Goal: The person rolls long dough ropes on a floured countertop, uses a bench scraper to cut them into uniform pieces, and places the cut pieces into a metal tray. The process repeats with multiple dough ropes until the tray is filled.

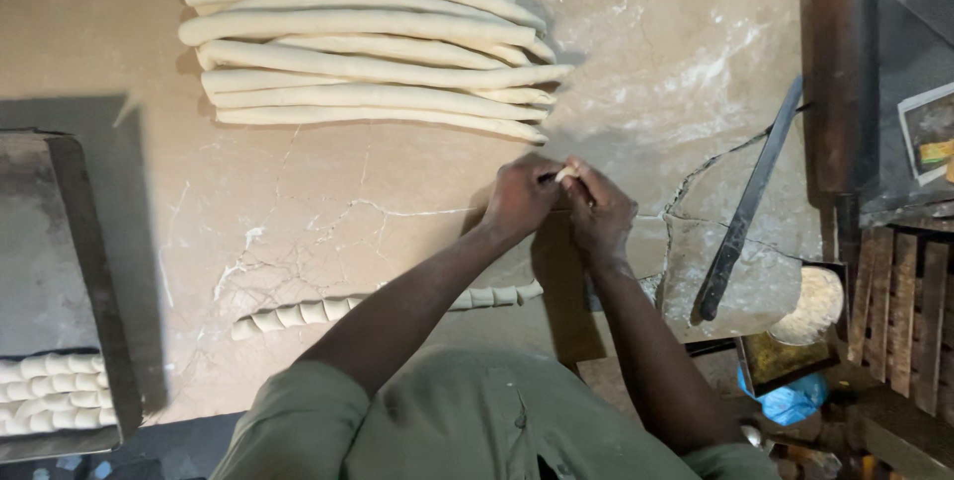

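My left hand [521, 197] and my right hand [599, 210] meet over the cracked stone worktop [328, 192], both pinching a small piece of pale dough [566, 173] between the fingertips. Several long dough ropes [368, 43] lie side by side at the far edge, just beyond my hands. A dough rope cut into short segments [298, 313] lies on the worktop under my left forearm, which hides part of it.
A metal tray [60, 241] at the left holds rows of cut dough pieces [55, 396]. A long dark knife [745, 207] lies at the right of my hands. A dark rolling pin [843, 63] and wooden slats [899, 311] stand at the far right.
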